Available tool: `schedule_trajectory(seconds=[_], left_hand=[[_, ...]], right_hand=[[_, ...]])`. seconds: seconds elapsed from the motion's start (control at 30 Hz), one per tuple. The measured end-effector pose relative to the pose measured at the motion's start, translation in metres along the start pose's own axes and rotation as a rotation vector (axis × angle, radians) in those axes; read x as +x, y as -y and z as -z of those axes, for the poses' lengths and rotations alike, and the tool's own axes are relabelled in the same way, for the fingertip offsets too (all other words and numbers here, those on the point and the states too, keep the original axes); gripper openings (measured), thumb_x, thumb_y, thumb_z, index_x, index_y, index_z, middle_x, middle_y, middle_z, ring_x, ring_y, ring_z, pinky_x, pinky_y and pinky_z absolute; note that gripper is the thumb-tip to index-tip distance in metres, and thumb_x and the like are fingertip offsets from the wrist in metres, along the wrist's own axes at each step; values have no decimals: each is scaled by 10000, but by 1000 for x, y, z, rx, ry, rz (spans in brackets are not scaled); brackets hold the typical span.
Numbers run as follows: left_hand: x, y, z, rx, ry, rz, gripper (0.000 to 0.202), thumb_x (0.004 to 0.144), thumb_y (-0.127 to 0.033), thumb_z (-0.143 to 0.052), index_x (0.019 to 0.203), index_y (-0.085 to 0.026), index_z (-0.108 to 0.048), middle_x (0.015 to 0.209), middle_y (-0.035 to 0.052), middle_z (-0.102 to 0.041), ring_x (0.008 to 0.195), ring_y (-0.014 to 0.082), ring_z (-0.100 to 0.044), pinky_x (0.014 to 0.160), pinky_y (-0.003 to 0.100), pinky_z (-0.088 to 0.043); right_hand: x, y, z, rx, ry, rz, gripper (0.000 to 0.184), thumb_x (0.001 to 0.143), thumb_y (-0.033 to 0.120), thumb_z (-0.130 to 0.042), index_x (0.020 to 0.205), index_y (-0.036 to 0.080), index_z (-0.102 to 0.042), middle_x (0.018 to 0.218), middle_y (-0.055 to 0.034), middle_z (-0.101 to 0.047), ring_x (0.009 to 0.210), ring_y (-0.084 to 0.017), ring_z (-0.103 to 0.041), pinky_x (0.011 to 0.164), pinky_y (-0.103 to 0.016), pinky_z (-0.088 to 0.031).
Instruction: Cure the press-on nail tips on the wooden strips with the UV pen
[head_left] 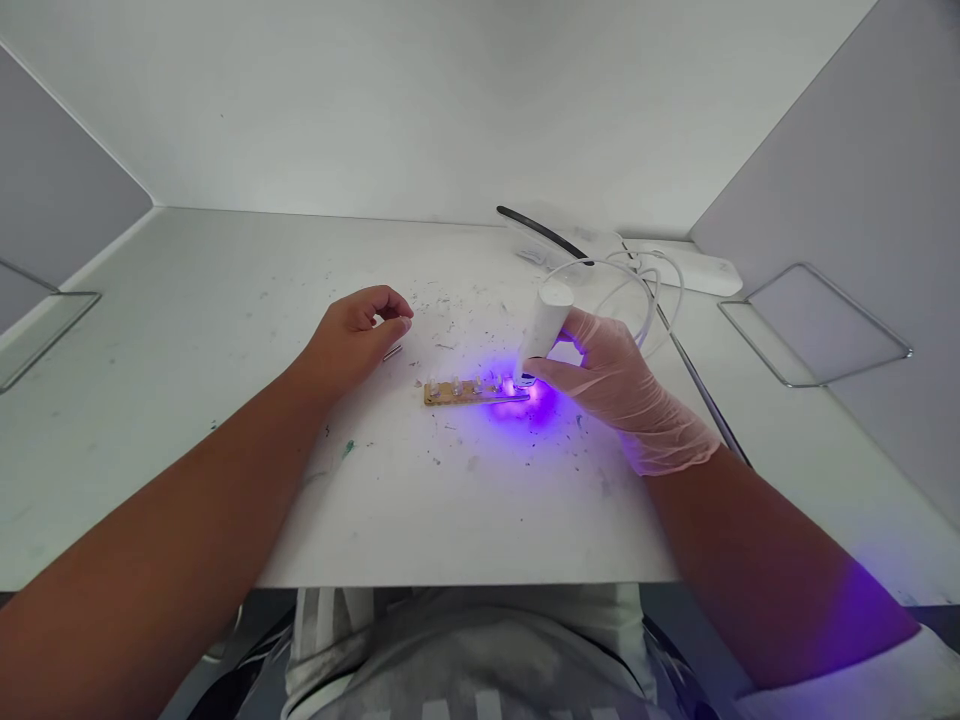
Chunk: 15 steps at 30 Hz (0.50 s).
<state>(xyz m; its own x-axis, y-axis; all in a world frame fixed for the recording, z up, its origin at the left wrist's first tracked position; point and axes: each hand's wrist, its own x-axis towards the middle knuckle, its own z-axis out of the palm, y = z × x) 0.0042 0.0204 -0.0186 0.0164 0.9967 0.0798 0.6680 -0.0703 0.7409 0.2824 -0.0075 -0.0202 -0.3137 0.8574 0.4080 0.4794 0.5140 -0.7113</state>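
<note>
My right hand [615,385], in a thin clear glove, is closed around a white corded lamp pen [546,325] whose tip shines violet light down onto the right end of a small tan strip [474,392] carrying several clear pieces. The strip lies flat on the white table [225,320]. My bare left hand [358,335] rests on the table to the left of the strip, fingers curled in loosely, with a small dark metal tool [392,352] lying just under its fingertips; whether it grips that tool is unclear.
A white cable [652,290] loops from the pen to white devices [690,265] at the back right. A long dark rod [697,380] runs diagonally behind my right hand. Wire-framed panels [814,325] stand at the right and at the left [45,320]. Small debris specks dot the table.
</note>
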Motion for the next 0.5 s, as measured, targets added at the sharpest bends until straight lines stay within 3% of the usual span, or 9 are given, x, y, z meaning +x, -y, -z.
schedule_trajectory(seconds=[0.5], left_hand=[[0,-1,1,21,-15,-11,96,774,-315,-607,828,-251,-656,903,4,-656,625,117,-486,537,263,-392]], right_hand=[[0,2,1,-18,-2,-1,49,749,201,-679,786,202,-646,743,23,-679,716,-140,-625,673,-323,-505]])
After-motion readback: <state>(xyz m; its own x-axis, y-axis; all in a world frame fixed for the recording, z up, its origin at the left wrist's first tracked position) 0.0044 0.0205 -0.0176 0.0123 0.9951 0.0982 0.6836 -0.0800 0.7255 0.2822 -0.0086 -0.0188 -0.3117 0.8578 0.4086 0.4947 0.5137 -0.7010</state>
